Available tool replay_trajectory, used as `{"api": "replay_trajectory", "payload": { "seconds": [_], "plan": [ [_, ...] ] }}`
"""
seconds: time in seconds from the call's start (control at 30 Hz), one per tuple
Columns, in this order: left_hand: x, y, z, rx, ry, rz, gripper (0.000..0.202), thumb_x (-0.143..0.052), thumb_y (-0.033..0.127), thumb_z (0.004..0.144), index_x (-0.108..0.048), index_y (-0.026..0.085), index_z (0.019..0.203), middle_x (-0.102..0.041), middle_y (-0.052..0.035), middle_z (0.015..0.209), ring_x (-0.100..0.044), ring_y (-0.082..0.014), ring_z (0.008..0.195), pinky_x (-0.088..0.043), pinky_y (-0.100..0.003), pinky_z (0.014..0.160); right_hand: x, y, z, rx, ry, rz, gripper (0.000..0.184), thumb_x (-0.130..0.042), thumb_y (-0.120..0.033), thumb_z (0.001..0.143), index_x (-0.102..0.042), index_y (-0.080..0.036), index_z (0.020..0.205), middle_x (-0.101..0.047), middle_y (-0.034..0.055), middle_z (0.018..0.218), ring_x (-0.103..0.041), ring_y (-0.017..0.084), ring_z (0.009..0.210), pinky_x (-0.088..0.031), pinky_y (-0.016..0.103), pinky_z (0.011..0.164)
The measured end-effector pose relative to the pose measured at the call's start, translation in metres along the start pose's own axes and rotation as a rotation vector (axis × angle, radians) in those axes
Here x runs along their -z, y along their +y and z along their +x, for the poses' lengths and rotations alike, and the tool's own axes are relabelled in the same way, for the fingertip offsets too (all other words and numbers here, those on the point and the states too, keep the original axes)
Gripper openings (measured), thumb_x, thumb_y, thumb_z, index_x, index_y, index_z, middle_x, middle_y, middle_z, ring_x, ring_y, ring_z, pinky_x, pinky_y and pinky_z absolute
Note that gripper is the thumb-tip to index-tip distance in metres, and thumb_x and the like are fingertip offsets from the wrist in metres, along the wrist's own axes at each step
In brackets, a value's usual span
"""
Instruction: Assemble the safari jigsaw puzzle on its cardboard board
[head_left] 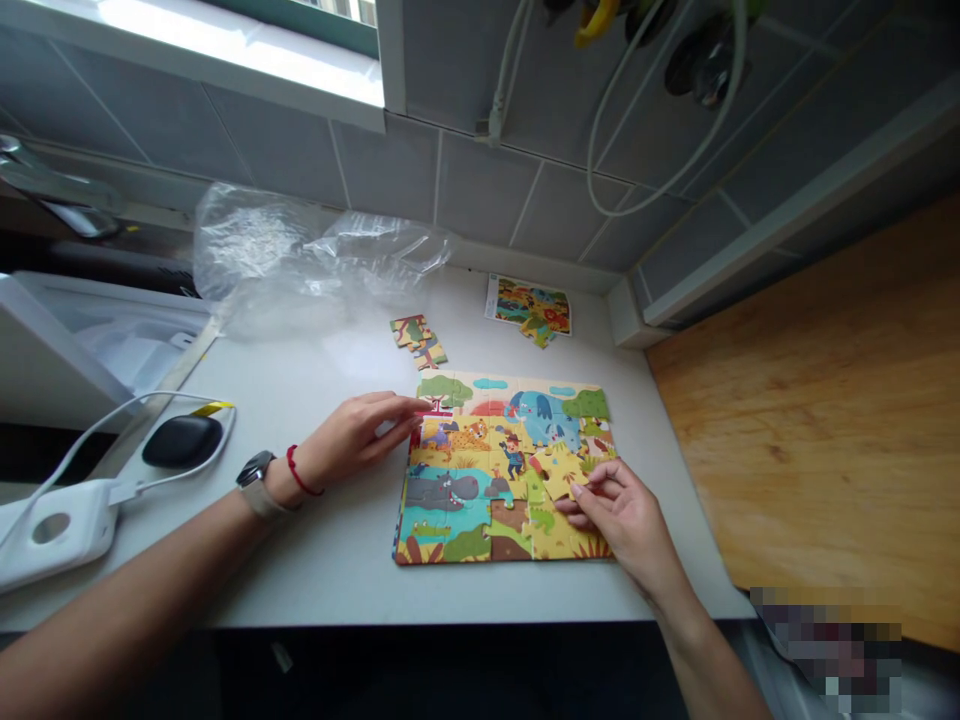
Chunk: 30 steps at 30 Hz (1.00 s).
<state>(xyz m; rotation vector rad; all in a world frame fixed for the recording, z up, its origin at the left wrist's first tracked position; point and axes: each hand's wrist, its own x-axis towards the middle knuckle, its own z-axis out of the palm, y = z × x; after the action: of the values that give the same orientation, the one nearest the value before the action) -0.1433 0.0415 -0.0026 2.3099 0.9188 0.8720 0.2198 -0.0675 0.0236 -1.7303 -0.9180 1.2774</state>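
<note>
A jigsaw puzzle (457, 490) with savanna animals lies on the white counter, much of its picture joined up. My right hand (626, 515) pinches a yellow puzzle piece (561, 476) over the right half of the picture. My left hand (364, 437), fingers stretched out, rests its fingertips at the puzzle's upper left edge, beside a small red and white patch. Two loose puzzle pieces (418, 342) lie behind the puzzle. Farther right, another loose piece (538, 331) overlaps a small picture card (531, 302) of the animal scene.
Crumpled clear plastic bags (315, 250) lie along the tiled wall. On the left are a black oval case (182, 441), a white charger (56, 530) with its cable, and a white bin (90, 330). A wooden surface (817, 420) borders the counter on the right.
</note>
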Motion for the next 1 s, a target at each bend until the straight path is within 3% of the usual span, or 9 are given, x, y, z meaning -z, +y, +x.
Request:
{"api": "replay_trajectory", "payload": {
  "seconds": [0.17, 0.33, 0.43, 0.67, 0.83, 1.0],
  "plan": [
    [-0.001, -0.001, -0.001, 0.001, 0.02, 0.009, 0.026, -0.055, 0.026, 0.107, -0.073, 0.019, 0.124, -0.08, -0.0062, 0.097, -0.075, -0.0142, 0.081, -0.06, -0.025, 0.072, 0.002, 0.009, 0.0, 0.115, 0.001, -0.192, 0.057, -0.087, -0.067, 0.073, -0.049, -0.025, 0.074, -0.07, 0.003, 0.063, -0.078, 0.026, 0.059, -0.059, 0.027, 0.047],
    [0.0, 0.0, 0.0, 0.005, 0.019, 0.003, 0.025, -0.055, 0.027, 0.107, -0.074, 0.019, 0.122, -0.08, -0.0063, 0.097, -0.075, -0.0143, 0.081, -0.061, -0.026, 0.072, 0.002, 0.01, 0.001, 0.311, 0.025, -0.363, 0.046, -0.08, -0.062, 0.084, -0.056, -0.025, 0.073, -0.065, 0.0009, 0.062, -0.067, 0.02, 0.055, -0.057, 0.031, 0.055],
    [0.001, 0.0, 0.0, -0.005, 0.011, 0.004, 0.025, -0.054, 0.027, 0.108, -0.073, 0.018, 0.122, -0.08, -0.0066, 0.098, -0.075, -0.0143, 0.081, -0.06, -0.026, 0.072, -0.002, 0.008, -0.001, 0.354, 0.042, -0.391, 0.044, -0.078, -0.06, 0.086, -0.056, -0.025, 0.073, -0.065, 0.0014, 0.064, -0.062, 0.019, 0.056, -0.054, 0.03, 0.053],
    [0.001, -0.001, 0.0, -0.012, -0.001, 0.0, 0.026, -0.054, 0.027, 0.108, -0.075, 0.019, 0.121, -0.079, -0.0055, 0.094, -0.074, -0.0144, 0.079, -0.06, -0.026, 0.071, -0.006, 0.011, -0.008, 0.323, -0.068, -0.368, 0.041, -0.075, -0.057, 0.09, -0.056, -0.025, 0.074, -0.065, 0.0017, 0.066, -0.063, 0.019, 0.057, -0.052, 0.029, 0.055],
    [0.001, -0.001, 0.0, -0.019, -0.006, 0.006, 0.026, -0.054, 0.027, 0.107, -0.075, 0.019, 0.119, -0.079, -0.0058, 0.093, -0.074, -0.0141, 0.077, -0.06, -0.026, 0.07, -0.006, 0.007, -0.012, 0.43, -0.145, -0.415, 0.033, -0.074, -0.047, 0.092, -0.06, -0.024, 0.073, -0.061, -0.0003, 0.066, -0.058, 0.017, 0.057, -0.048, 0.027, 0.054],
    [0.001, -0.001, 0.002, -0.021, 0.001, -0.014, 0.025, -0.054, 0.027, 0.108, -0.075, 0.019, 0.118, -0.08, -0.0056, 0.094, -0.074, -0.0137, 0.078, -0.06, -0.025, 0.069, -0.009, 0.001, -0.015, 0.5, -0.266, -0.458, 0.027, -0.072, -0.041, 0.094, -0.063, -0.024, 0.075, -0.068, 0.0005, 0.07, -0.064, 0.017, 0.062, -0.05, 0.027, 0.059]
  ]
}}
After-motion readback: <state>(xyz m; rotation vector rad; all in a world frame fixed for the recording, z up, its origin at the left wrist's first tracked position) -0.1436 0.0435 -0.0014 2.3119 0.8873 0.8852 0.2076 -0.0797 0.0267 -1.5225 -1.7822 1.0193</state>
